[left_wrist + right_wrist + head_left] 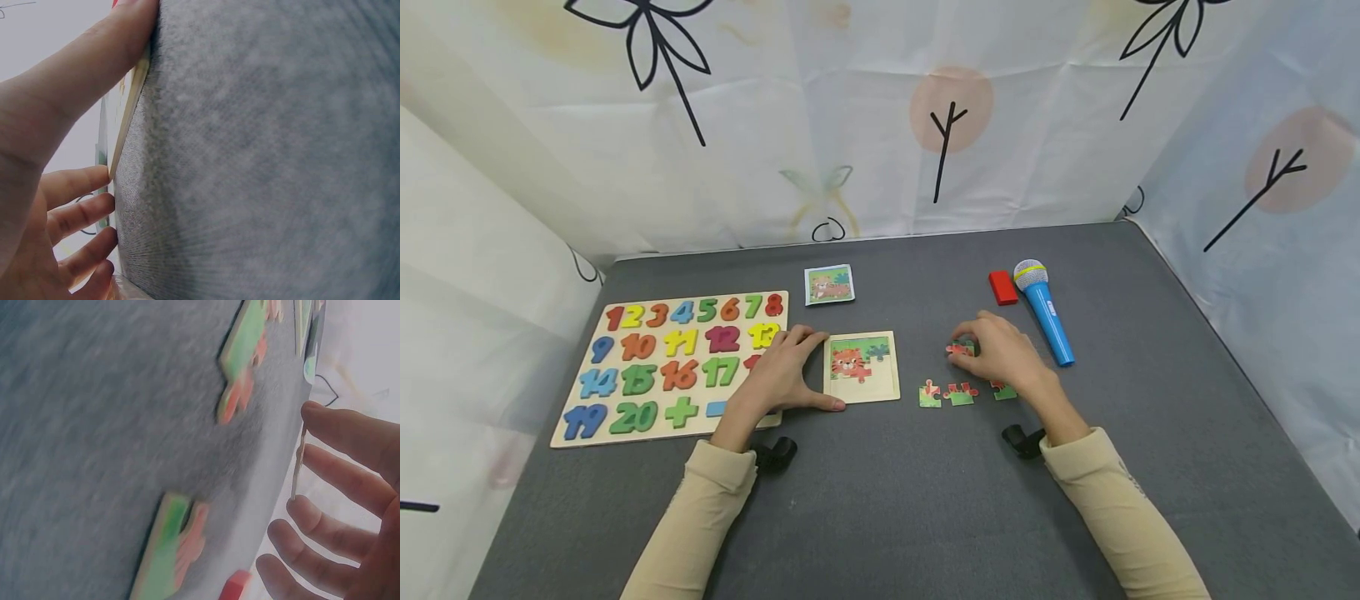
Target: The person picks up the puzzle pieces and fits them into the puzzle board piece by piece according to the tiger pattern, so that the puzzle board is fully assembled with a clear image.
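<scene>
My left hand spans the left side of a small wooden puzzle board. Its thumb lies along the near edge and the index fingertip is at the far left corner, with the fingers fairly straight. A tiger picture in red and green is partly filled in on the board. To the right, my right hand pinches a red and green jigsaw piece between thumb and fingertips; edge-on, it looks thin in the right wrist view. Loose jigsaw pieces lie in a row just nearer, one partly hidden by the right hand.
A wooden number board with coloured numerals lies at the left, partly under the left hand. Behind the puzzle board is a small picture card. A red block and a blue toy microphone lie beyond the right hand.
</scene>
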A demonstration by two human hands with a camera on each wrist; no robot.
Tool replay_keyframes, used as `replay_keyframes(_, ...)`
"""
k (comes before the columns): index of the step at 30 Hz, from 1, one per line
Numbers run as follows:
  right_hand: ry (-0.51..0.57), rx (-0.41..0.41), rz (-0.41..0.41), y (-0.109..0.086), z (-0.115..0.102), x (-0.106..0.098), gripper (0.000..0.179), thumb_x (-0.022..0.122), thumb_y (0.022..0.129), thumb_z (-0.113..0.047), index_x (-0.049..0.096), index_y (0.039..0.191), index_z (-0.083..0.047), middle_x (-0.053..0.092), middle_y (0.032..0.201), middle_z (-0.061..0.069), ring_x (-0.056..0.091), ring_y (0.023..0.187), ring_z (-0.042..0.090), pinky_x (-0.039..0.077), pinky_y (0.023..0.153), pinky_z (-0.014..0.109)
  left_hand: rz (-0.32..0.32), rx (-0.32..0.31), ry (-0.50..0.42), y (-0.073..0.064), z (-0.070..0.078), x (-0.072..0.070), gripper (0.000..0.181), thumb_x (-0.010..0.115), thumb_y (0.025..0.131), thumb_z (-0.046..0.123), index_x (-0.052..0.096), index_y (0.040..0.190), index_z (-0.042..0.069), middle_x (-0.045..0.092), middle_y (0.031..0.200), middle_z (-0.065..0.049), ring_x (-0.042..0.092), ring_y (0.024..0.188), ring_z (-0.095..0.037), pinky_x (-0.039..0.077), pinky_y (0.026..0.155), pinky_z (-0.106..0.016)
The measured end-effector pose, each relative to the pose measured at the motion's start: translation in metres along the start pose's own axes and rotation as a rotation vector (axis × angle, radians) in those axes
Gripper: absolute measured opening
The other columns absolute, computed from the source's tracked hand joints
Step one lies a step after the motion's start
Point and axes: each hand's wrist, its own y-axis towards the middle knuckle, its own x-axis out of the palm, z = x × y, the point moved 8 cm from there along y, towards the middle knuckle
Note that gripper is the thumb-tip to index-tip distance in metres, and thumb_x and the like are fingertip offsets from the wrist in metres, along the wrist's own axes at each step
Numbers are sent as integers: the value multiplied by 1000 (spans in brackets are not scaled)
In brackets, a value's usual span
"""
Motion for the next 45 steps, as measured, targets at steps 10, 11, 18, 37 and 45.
replay_keyframes(10,18,-50,-28,11,-32,12,33,79,90,-28,76,118,-11,67,107,12,61,92,23,55,71,41,-3,-4,-3,0,0,0,116,88,62,68,45,154,11,46,149,-16,45,131,-37,47,108,-56)
replay_keyframes(11,19,-57,-32,12,-35,14,33,79,90,-28,76,118,-12,67,107,12,61,92,23,55,70,41,-4,-4,-2,0,0,0,117,88,62,68,45,154,11,46,149,-16,45,131,-37,47,108,-56)
replay_keyframes(18,12,-81,-53,21,-55,29,32,79,90,-30,77,118,-15,66,105,9,59,89,20,51,66,35,-8,-4,2,1,1,0,117,88,62,68,44,154,11,46,149,-16,45,131,-37,47,108,-56)
replay_keyframes(37,-34,-119,-103,33,-97,57,29,80,90,-30,77,116,-18,68,115,8,64,103,26,57,79,48,-6,2,6,0,1,0,116,88,62,69,45,154,11,47,147,-16,45,130,-38,48,107,-55)
replay_keyframes(45,-50,-115,-86,34,-97,59,29,80,90,-28,77,116,-17,68,113,7,63,99,26,58,77,47,-1,2,3,0,1,0,116,88,62,69,45,154,11,47,147,-16,45,130,-37,48,107,-55)
